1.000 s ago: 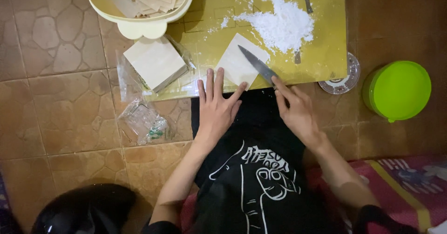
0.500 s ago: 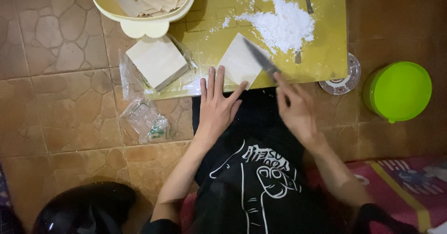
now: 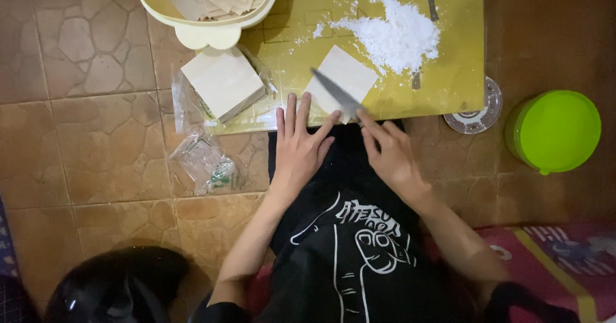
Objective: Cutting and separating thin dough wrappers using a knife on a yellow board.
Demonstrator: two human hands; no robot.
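Lying at the far left on the tiled floor (image 3: 96, 156): a dark rounded helmet-like shape (image 3: 109, 284) at the bottom edge, then a crumpled clear plastic bag (image 3: 208, 165). Sitting above that, a stack of pale square wrappers (image 3: 224, 82) in opened plastic, overlapping the left corner of the yellow cutting board (image 3: 449, 85). Resting at the top, partly over the board, a cream plastic basin (image 3: 205, 31) holding more sheets. Pressing flat on the board's near edge, the left hand (image 3: 300, 146), fingers spread and straight, fingertips touching the corner of a single square wrapper (image 3: 343, 72). Gripping a knife (image 3: 337, 93) just beside it, the right hand (image 3: 388, 153), fingers closed around the handle, blade angling up-left across the wrapper. Lying beyond, a heap of white flour (image 3: 398, 34). Standing to the right on the floor, a small glass dish (image 3: 478, 114), then a lime-green lidded tub (image 3: 553, 131).
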